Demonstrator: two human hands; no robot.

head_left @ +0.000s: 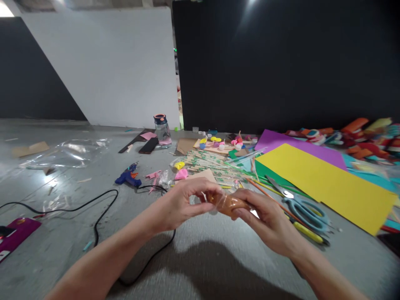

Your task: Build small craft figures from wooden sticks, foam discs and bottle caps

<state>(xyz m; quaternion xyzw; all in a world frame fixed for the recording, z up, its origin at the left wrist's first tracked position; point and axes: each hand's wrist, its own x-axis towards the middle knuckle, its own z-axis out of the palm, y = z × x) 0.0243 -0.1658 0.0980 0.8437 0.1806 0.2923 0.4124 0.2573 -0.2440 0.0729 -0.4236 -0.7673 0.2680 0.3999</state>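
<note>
An orange-brown lump in clear plastic wrap (229, 205) is held between my two hands above the grey table. My left hand (184, 202) pinches the wrap at its left end, thumb and fingers curved round it. At the right end, my right hand (264, 216) grips the lump between thumb and fingers. Behind my hands lie paper-wrapped sticks (206, 161), a pink packet (181, 174) and a piece of tan card (204, 176). Scissors with blue-grey handles (304, 210) rest to the right of my right hand, beside a yellow cutter (309, 233).
A blue glue gun (128, 177) with a black cable lies left. Behind it stand a clear bottle (162, 132) and a black phone (148, 145). Yellow (325, 183) and purple sheets (303, 148) cover the right side. A magenta power strip (20, 235) sits far left.
</note>
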